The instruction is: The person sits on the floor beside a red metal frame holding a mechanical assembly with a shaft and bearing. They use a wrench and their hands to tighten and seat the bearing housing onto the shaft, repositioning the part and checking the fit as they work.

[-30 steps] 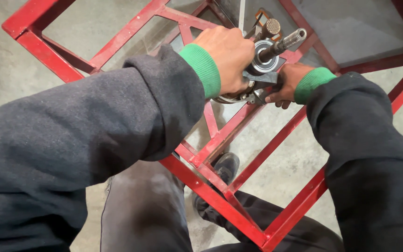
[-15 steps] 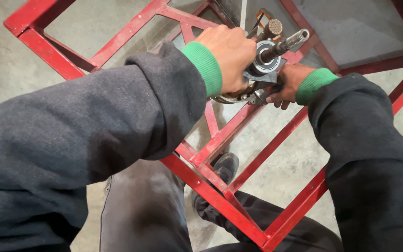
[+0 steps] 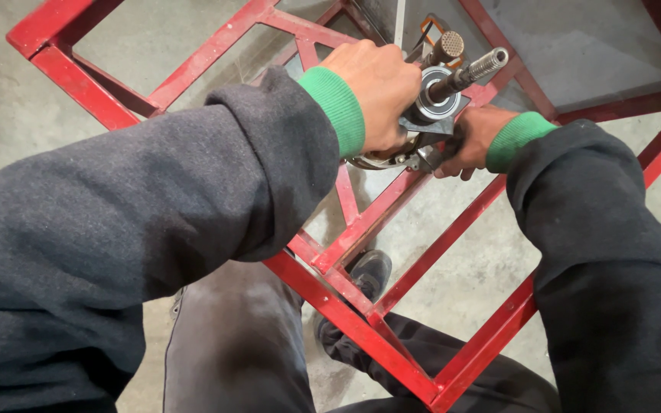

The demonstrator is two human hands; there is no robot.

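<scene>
1. Both hands are closed on one metal assembly in the upper middle of the frame: the left hand (image 3: 376,92) is wrapped over its top, the right hand (image 3: 472,138) is clamped on its lower right side.
2. Gripped between them is a bearing unit (image 3: 431,103) with a threaded shaft (image 3: 472,73) poking up to the right; a knurled knob (image 3: 447,47) is seen just above.
3. The piece is held against the red steel frame (image 3: 361,222); whether it is fixed there cannot be told, so the fitting is judged mid-way, not finished.
4. Counted: two hands, two green cuffs (image 3: 338,107), one bearing, one shaft, one knob, one frame, one shoe (image 3: 369,275) lower centre on the concrete floor (image 3: 9,130).
</scene>
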